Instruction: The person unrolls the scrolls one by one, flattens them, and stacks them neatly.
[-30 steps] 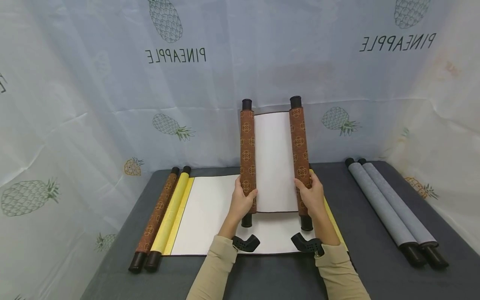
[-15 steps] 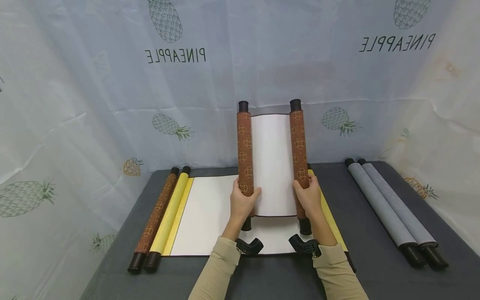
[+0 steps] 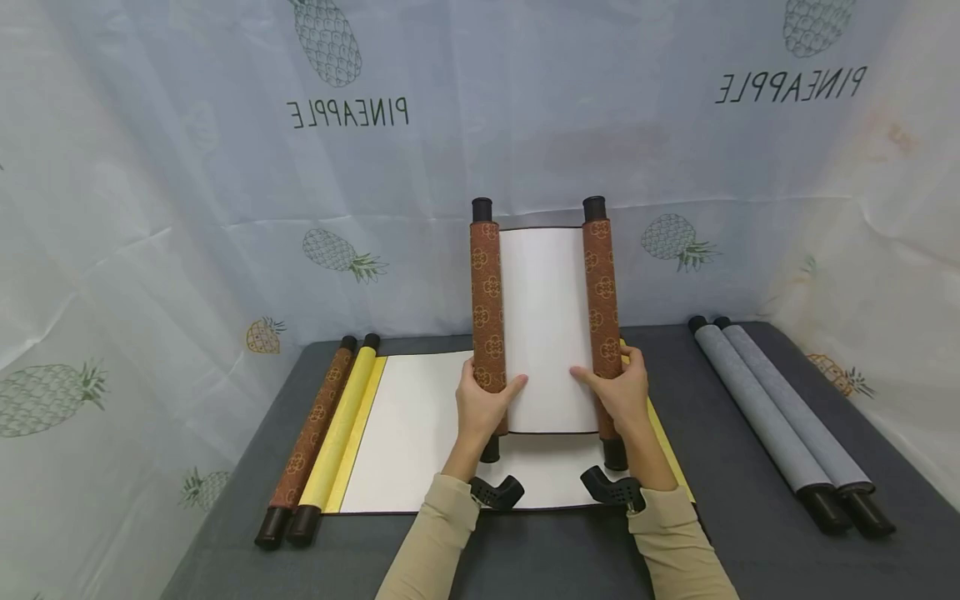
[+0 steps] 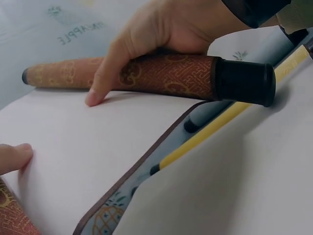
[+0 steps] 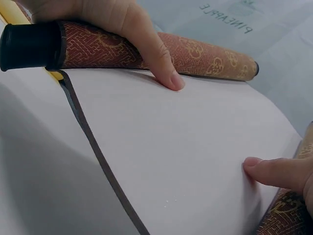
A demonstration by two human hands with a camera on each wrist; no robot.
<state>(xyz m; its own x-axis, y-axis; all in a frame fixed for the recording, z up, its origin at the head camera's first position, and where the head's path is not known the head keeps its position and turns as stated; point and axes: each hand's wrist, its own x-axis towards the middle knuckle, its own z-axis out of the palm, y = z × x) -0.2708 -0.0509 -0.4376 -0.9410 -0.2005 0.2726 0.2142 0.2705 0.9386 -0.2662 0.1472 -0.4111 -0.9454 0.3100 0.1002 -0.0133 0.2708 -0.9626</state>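
A partly unrolled brown patterned scroll [image 3: 489, 308] with black end knobs is held up in both hands, its white paper [image 3: 546, 325] facing me. My left hand [image 3: 482, 408] grips the left roll near its lower end, thumb lying over the white paper. On the other side my right hand [image 3: 624, 396] grips the right roll, its thumb also reaching onto the paper. Each wrist view shows a thumb pressed on the sheet beside its roll. Beneath, a yellow-edged scroll [image 3: 420, 433] lies spread on the table, its right part mostly hidden by the held scroll and right arm.
Left on the dark table [image 3: 570, 554] lie a rolled brown scroll end [image 3: 311, 437] and a yellow roll [image 3: 341, 433] side by side. Two grey rolls [image 3: 761, 408] lie at the right. Behind hangs a pineapple-printed curtain [image 3: 427, 167].
The two rolls of the held brown scroll have moved slightly apart, showing more white paper. The right thumb has shifted left onto the paper. The things on the table have not moved.
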